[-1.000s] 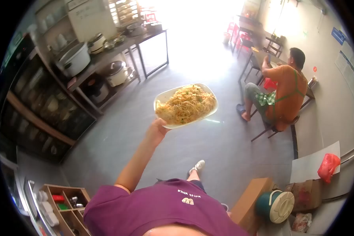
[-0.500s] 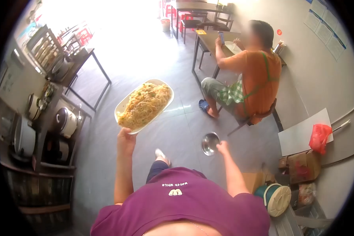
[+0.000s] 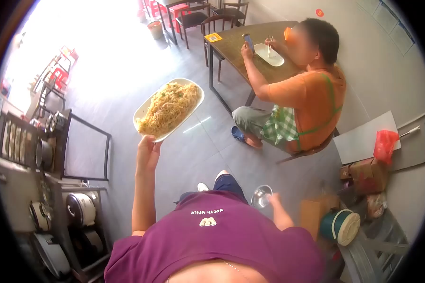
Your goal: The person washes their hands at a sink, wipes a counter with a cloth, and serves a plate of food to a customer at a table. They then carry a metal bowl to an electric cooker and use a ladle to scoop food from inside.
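My left hand [image 3: 148, 147] grips the near end of a white oval plate [image 3: 199, 100], held up in front of me over the floor. Fried noodles [image 3: 170, 109] are heaped on the plate. Low on my right side, my right hand [image 3: 275, 198] is closed on the edge of a round metal bowl [image 3: 261, 195]. The bowl looks shiny and is slightly blurred; I see nothing in it.
A seated person [image 3: 311, 99] in orange holds a phone [image 3: 248, 42] and chopsticks at a table [image 3: 231, 42] ahead right. Rice cookers [image 3: 80, 209] stand on a left shelf. Boxes [image 3: 311, 217] and a green-and-white drum [image 3: 340, 227] are at the lower right.
My view has turned right and come nearer the seated person and the table. The metal bowl, unseen in the first frame, came into view in my right hand and now hangs lower, nearer my body.
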Demonstrator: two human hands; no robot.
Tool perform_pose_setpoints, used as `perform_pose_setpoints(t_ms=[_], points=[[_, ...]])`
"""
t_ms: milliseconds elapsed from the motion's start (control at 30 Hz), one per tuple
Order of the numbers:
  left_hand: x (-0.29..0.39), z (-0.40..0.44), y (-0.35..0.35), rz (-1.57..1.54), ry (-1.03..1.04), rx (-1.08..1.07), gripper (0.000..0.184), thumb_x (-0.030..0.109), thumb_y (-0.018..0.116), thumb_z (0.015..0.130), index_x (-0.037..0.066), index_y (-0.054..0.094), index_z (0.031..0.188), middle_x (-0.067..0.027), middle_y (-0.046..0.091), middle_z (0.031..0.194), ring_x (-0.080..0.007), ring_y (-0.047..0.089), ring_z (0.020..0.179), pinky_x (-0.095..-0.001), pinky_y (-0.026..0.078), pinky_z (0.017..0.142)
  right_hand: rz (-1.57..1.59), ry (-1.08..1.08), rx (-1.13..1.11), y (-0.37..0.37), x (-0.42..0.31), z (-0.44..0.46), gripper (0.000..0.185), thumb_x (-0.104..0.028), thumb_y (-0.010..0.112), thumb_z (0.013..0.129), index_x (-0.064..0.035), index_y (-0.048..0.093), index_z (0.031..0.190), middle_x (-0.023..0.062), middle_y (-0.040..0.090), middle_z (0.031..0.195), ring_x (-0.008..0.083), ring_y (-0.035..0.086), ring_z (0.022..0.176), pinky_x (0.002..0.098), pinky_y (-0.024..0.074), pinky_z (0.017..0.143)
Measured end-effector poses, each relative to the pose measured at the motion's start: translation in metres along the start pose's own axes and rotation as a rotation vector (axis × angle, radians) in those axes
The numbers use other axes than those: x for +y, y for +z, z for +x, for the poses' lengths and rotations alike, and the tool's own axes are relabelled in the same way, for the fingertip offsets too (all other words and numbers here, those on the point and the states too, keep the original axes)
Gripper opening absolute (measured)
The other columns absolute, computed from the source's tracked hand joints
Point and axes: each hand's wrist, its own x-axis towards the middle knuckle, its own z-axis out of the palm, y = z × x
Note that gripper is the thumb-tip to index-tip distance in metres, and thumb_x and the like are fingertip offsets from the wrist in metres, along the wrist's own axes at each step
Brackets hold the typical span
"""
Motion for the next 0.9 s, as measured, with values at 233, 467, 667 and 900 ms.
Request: perform_pose_setpoints(t_ms=[233,467,667,900], points=[[-0.013,0.146,0.038,-0.005,-0.076,-0.038,0.045,-0.002,0.05,0.068,-0.005,0.039,0.112,-0.0133,0.05,0.108,-0.0231,0.049,0.1,-0.031,0.042,0.087,0.096,0.216,-0.03,0.02,-0.025,0.014,0.029,-0.017,0.066,0.062,0.0048,0.062,0.081,0.0189,0.062,0.08,0.0267,0.062,0.074,0.0345,0.0491,0.063],[-0.032,0.286,0.101,0.015,-0.129,-0.048,0.037,-0.001,0.049,0.07,-0.005,0.041,0.106,-0.0134,0.05,0.103,-0.0235,0.051,0.09,-0.0285,0.046,0.078,0.275,0.236,0.002,-0.006,-0.118,0.09,0.023,-0.018,0.062,0.065,0.0041,0.062,0.072,0.0161,0.061,0.064,0.0222,0.061,0.056,0.0329,0.048,0.052],[-0.065,0.409,0.13,-0.027,-0.28,-0.054,0.032,-0.003,0.047,0.071,-0.007,0.04,0.102,-0.0164,0.05,0.099,-0.0253,0.051,0.09,-0.0293,0.047,0.08,0.093,0.127,0.032,-0.004,-0.154,0.138,0.022,-0.02,0.058,0.062,0.0013,0.061,0.066,0.0159,0.059,0.06,0.0258,0.061,0.057,0.0354,0.0469,0.054],[-0.168,0.612,0.204,-0.011,-0.44,-0.121,0.038,-0.004,0.047,0.072,-0.003,0.038,0.108,-0.015,0.048,0.104,-0.025,0.048,0.098,-0.0328,0.042,0.087,-0.107,0.061,0.069,0.031,-0.192,0.144,0.013,-0.019,0.057,0.066,-0.0089,0.058,0.058,0.0099,0.057,0.056,0.0247,0.058,0.052,0.039,0.0409,0.046]])
